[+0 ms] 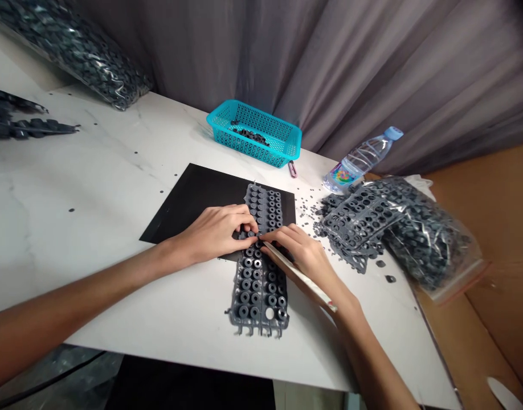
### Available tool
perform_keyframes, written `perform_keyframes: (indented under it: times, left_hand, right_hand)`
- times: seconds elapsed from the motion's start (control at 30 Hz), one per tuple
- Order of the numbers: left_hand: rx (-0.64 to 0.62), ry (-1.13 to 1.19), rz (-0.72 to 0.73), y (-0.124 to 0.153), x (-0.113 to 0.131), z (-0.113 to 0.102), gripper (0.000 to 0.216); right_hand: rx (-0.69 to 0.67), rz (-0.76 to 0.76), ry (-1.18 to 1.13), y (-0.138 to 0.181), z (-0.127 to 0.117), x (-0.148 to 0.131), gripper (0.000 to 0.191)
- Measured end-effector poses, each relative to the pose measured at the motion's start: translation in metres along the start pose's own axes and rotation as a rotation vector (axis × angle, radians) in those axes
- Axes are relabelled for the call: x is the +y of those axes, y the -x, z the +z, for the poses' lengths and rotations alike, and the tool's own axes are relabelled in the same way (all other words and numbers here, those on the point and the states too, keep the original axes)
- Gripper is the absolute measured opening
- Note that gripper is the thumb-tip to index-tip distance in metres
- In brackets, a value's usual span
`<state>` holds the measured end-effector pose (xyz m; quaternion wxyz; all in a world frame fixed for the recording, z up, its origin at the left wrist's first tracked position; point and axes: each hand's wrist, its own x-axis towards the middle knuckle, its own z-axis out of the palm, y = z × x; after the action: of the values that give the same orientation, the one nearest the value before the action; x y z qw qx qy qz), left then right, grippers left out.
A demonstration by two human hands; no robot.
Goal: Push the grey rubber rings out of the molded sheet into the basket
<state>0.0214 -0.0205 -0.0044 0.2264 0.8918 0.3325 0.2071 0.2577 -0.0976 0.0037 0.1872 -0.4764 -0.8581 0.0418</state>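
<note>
A long grey moulded rubber sheet (241, 324) with rows of round, ring-like pieces lies lengthwise in front of me, its far part over a black mat (193, 196). One round hole shows near its near end. My left hand (221, 230) rests over the sheet's middle, thumb and index finger pinched at its pieces. My right hand (302, 253) is closed around a thin, pale, flat stick-like tool (302, 277). The tool's tip meets the sheet beside my left fingertips. Fingers hide the exact spot where they meet.
A turquoise basket (255, 151) holding small dark pieces stands at the back, near a small pinkish object (293, 169). To the right are a water bottle (359, 159), stacked rubber sheets (351, 222) and a full plastic bag (436, 245). Another large bag (82, 57) lies back left.
</note>
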Motion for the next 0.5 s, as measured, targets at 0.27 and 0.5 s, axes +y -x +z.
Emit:
perform_keyframes:
  times: [0.27,0.5]
  left_hand:
    - [0.031,0.094,-0.018,-0.001,-0.006,0.005,0.008]
    - [0.005,0.15,-0.051,-0.003,-0.007,0.004,0.008]
  right_hand:
    - [0.036,-0.127,0.239,0.001,0.008,0.0,0.024]
    - [0.081,0.084,0.208,-0.001,0.018,-0.01,0.026]
